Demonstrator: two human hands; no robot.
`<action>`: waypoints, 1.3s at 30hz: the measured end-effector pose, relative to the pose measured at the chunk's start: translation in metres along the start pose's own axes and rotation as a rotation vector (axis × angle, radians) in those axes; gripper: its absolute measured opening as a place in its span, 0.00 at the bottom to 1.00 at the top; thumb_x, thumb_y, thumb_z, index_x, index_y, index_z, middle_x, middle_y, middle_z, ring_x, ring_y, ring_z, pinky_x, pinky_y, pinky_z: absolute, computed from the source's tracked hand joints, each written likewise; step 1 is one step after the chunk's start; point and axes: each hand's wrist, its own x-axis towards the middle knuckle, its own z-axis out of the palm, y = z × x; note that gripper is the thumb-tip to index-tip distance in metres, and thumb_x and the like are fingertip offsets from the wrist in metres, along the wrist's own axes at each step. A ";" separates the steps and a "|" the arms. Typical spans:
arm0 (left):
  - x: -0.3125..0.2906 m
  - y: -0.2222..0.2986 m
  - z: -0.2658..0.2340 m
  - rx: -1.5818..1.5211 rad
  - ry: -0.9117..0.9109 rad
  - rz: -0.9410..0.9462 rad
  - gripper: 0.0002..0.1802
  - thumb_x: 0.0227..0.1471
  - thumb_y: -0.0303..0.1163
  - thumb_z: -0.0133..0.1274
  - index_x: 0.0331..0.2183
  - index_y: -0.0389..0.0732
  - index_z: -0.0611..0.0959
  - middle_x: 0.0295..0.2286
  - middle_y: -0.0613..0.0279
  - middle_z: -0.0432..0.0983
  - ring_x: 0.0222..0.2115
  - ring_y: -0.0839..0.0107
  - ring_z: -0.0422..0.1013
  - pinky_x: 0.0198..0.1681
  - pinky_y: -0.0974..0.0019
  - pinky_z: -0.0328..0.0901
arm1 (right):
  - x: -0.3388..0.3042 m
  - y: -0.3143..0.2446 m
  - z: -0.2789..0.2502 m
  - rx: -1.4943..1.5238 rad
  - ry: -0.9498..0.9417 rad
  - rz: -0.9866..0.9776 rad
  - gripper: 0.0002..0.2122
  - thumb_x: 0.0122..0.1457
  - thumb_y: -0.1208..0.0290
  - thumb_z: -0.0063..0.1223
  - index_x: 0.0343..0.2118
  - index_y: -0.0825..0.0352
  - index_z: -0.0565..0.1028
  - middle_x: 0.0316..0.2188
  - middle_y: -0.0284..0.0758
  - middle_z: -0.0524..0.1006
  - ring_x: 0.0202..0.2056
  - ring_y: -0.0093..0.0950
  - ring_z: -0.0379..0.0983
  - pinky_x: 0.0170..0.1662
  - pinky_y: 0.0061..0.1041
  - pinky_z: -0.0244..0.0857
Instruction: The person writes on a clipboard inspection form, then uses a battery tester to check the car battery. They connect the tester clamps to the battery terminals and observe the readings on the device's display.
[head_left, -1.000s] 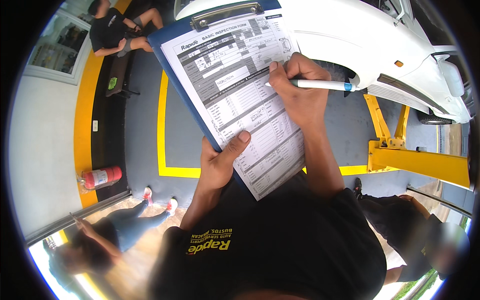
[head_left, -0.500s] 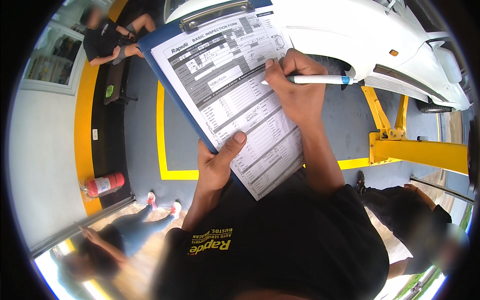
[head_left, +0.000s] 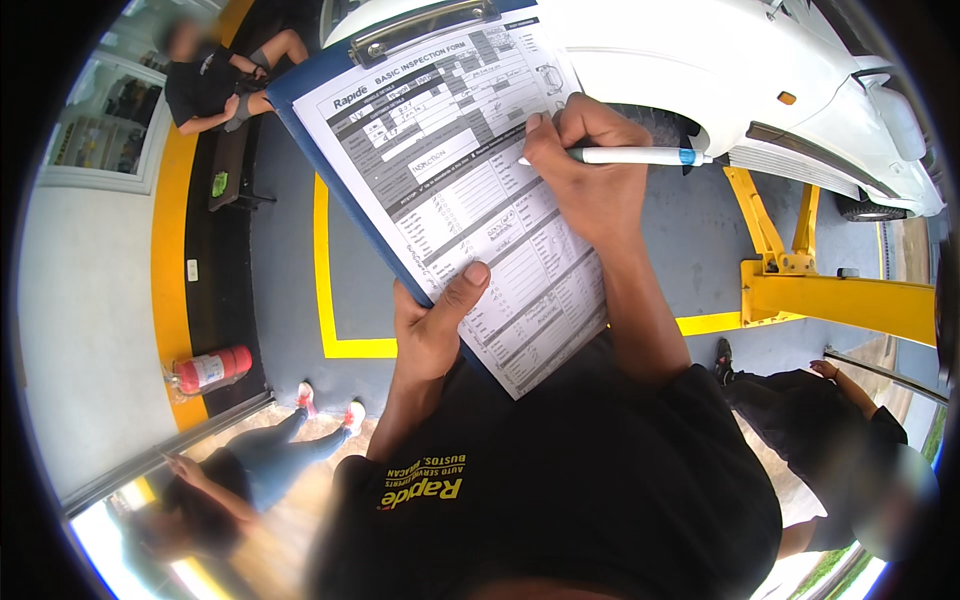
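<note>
Blue clipboard (head_left: pixel 330 68) is held slanted, its lower left edge grasped by left hand (head_left: pixel 430 330), thumb laid over the clipped printed form (head_left: pixel 455 190). White pen (head_left: pixel 635 156) is pinched in right hand (head_left: pixel 595 185) over clipboard's right side; tip contact cannot be told. White vehicle (head_left: pixel 680 60) is seen beyond clipboard's upper right; red fire extinguisher (head_left: pixel 212 370) is seen to its lower left.

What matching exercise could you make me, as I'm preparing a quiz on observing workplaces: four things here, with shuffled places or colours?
Things:
1. pen
2. clipboard
3. fire extinguisher
4. vehicle

Places or colours:
A. red, at the picture's left
B. held in the right hand
C. white, at the upper right
D. blue, gripped by the left hand

Pairs: 1-B, 2-D, 3-A, 4-C
</note>
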 end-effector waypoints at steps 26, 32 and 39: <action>0.002 -0.003 -0.007 -0.004 -0.002 -0.019 0.21 0.59 0.29 0.62 0.51 0.29 0.80 0.43 0.54 0.82 0.42 0.71 0.76 0.47 0.67 0.68 | -0.003 -0.005 -0.001 -0.015 0.079 0.009 0.18 0.54 0.79 0.64 0.16 0.67 0.63 0.12 0.27 0.61 0.18 0.15 0.51 0.20 0.23 0.50; 0.002 -0.002 -0.006 -0.018 0.003 -0.019 0.20 0.59 0.28 0.62 0.51 0.29 0.80 0.42 0.54 0.82 0.42 0.71 0.76 0.47 0.67 0.68 | -0.003 -0.006 -0.001 -0.037 0.084 0.004 0.19 0.54 0.79 0.64 0.16 0.66 0.62 0.12 0.27 0.59 0.18 0.15 0.50 0.20 0.23 0.49; 0.003 -0.002 -0.007 -0.019 -0.011 -0.005 0.21 0.59 0.27 0.62 0.52 0.28 0.79 0.43 0.54 0.81 0.42 0.70 0.76 0.48 0.67 0.68 | -0.003 -0.005 -0.001 -0.040 0.082 0.005 0.19 0.54 0.79 0.63 0.16 0.67 0.61 0.12 0.27 0.59 0.19 0.15 0.50 0.20 0.23 0.49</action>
